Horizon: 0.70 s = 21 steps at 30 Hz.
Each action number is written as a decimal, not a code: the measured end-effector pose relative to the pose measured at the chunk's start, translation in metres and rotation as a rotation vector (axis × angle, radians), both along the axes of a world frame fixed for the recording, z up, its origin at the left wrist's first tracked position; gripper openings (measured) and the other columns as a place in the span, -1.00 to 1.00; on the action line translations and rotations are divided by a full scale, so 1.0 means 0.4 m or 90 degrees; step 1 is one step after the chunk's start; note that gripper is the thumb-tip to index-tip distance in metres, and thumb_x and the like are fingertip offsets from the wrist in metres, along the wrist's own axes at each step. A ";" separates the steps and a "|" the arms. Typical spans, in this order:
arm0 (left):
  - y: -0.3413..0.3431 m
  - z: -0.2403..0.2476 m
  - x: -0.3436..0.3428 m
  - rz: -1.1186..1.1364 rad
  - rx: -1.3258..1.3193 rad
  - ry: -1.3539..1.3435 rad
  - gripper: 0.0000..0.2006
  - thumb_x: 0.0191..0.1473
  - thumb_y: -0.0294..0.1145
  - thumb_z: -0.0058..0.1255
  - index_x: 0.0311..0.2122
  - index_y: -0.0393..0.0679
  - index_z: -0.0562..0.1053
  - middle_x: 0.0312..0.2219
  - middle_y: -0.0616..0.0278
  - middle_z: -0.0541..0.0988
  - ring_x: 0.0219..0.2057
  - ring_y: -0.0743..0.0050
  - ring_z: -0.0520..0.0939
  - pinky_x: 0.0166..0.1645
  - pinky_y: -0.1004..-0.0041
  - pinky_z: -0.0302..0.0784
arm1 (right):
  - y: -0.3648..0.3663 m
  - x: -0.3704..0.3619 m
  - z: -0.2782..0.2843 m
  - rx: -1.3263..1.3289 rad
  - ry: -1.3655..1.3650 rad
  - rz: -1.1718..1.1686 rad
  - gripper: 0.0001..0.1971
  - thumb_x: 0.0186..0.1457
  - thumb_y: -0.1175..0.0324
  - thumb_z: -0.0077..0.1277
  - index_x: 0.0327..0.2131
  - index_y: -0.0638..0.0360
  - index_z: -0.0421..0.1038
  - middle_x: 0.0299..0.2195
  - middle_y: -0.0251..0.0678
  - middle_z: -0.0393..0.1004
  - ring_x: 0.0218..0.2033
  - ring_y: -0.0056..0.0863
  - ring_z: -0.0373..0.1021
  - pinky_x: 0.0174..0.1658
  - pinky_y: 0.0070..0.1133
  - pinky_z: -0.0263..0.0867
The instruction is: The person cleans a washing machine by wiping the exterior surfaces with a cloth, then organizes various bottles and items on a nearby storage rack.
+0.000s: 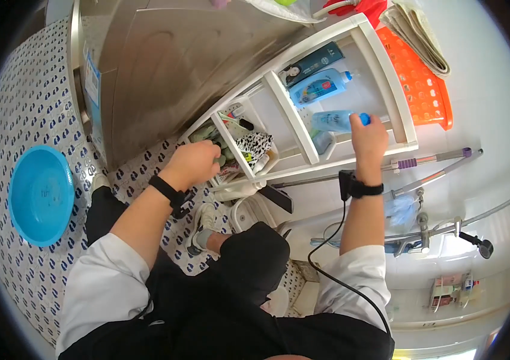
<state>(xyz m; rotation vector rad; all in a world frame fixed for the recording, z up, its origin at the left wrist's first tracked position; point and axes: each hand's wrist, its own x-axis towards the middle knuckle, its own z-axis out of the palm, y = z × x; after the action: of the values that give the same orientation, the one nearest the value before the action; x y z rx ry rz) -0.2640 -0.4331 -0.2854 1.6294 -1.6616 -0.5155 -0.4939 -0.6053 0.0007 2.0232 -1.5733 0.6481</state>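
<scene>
My right hand (369, 142) has its fingers closed round the blue cap of a translucent light-blue bottle (331, 121), which lies sideways in view at the upper part of a white plastic shelf rack (291, 114). Beside that bottle are a blue bottle with a label (320, 87) and a dark teal box (315, 63). My left hand (198, 162) is closed at the rack's lower compartment, near green-grey items (216, 137); what its curled fingers hold, if anything, is hidden. A black-and-white patterned cloth or pouch (255, 144) sits in the compartment next to it.
An orange perforated basket (420, 84) and a folded cloth (417, 36) top the rack. A brown metallic appliance panel (165, 66) stands to its left. On the patterned floor at far left is a blue basin (42, 195). Poles (429, 158) and a shower fixture (424, 234) are at right.
</scene>
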 end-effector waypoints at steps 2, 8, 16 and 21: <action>-0.002 0.007 -0.007 -0.015 0.002 0.002 -0.76 0.04 -0.25 0.08 -0.21 -0.13 0.58 -0.26 0.09 0.61 -0.21 -0.05 0.64 -0.10 0.11 0.59 | -0.054 0.004 -0.031 0.008 0.011 -0.036 -0.49 0.02 -0.02 0.12 -0.23 0.34 0.55 -0.31 0.13 0.60 -0.19 0.09 0.55 -0.06 -0.19 0.43; -0.003 0.011 -0.023 -0.051 0.002 -0.009 -0.79 0.06 -0.24 0.06 -0.25 -0.10 0.57 -0.30 0.11 0.59 -0.24 -0.05 0.64 -0.14 0.09 0.58 | -0.234 -0.039 -0.054 0.060 -0.050 0.000 -0.44 0.05 -0.03 0.06 -0.13 0.36 0.54 -0.18 0.17 0.59 -0.08 0.12 0.51 0.05 -0.21 0.40; -0.019 0.022 0.001 -0.062 0.004 -0.020 -0.80 0.05 -0.22 0.08 -0.28 -0.10 0.56 -0.32 0.11 0.58 -0.26 -0.05 0.64 -0.17 0.07 0.58 | -0.460 -0.064 -0.069 0.198 -0.102 0.000 -0.42 0.08 0.04 0.05 0.01 0.38 0.46 -0.11 0.15 0.59 -0.03 0.06 0.52 0.09 -0.25 0.40; -0.008 0.016 -0.005 -0.082 -0.020 -0.032 -0.80 0.03 -0.24 0.05 -0.35 -0.13 0.56 -0.37 0.09 0.58 -0.29 -0.06 0.64 -0.18 0.07 0.59 | -0.499 -0.081 -0.061 0.211 -0.114 0.024 -0.44 0.14 0.13 0.02 0.10 0.37 0.41 -0.05 0.12 0.55 -0.16 -0.07 0.56 -0.13 -0.34 0.48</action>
<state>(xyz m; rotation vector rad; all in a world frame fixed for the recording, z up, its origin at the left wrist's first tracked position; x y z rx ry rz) -0.2660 -0.4364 -0.2789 1.5313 -1.8107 -0.5139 -0.5262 -0.8050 -0.0237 2.2910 -1.8518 0.6310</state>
